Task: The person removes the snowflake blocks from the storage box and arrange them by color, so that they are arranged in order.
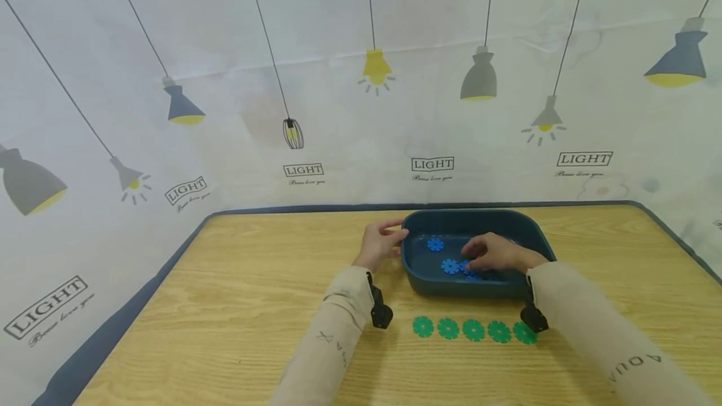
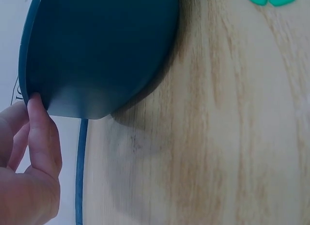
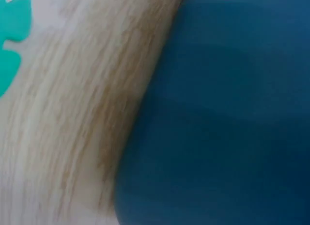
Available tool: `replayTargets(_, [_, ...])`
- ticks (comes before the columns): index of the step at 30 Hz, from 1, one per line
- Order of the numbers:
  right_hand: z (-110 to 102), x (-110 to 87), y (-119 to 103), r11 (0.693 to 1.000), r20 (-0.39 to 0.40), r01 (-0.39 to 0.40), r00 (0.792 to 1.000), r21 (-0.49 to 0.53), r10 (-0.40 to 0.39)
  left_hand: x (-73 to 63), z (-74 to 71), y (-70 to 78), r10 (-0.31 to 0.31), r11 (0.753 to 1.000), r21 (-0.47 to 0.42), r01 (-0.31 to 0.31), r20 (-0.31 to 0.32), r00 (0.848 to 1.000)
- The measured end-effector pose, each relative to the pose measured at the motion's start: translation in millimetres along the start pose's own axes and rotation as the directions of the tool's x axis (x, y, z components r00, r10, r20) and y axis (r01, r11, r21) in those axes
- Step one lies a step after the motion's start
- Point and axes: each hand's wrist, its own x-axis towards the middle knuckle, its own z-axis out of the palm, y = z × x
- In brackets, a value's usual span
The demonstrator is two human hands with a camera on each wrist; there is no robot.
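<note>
A dark blue plastic basin stands on the table with several blue snowflake-shaped discs on its floor. My left hand holds the basin at its left end, and in the left wrist view a fingertip presses the wall by the rim. My right hand reaches down inside, thumb and forefinger parted, fingertips right at a blue disc in a small cluster. The right palm covers part of that cluster. In the right wrist view only the basin's outer wall shows large, and the right hand is hidden.
Several green snowflake discs lie in a row on the wooden table, in front of the basin. The rightmost one is partly overlapped by the right wrist's black camera. A lamp-printed cloth hangs behind the table.
</note>
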Motion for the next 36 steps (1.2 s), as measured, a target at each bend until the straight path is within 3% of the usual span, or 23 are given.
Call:
replayTargets(8, [0.6, 0.0, 1.1, 0.999, 0.0, -0.002, 1.0, -0.053, 0.002, -0.5, 0.4, 0.4, 0.0, 1.0, -0.002, 0.0, 0.004, 1.0])
replayTargets(25, [2.9, 1.3, 2.5, 0.999, -0.013, -0.043, 0.999, -0.003, 0.043, -1.2, 0.7, 1.3, -0.012, 1.0, -0.022, 0.012, -0.006, 1.0])
replayTargets(36, [-0.4, 1.1, 2.6, 0.998, 0.026, -0.054, 0.998, 0.006, 0.054, 1.6, 0.7, -0.2, -0.018, 0.999, -0.027, 0.019, 0.004, 1.0])
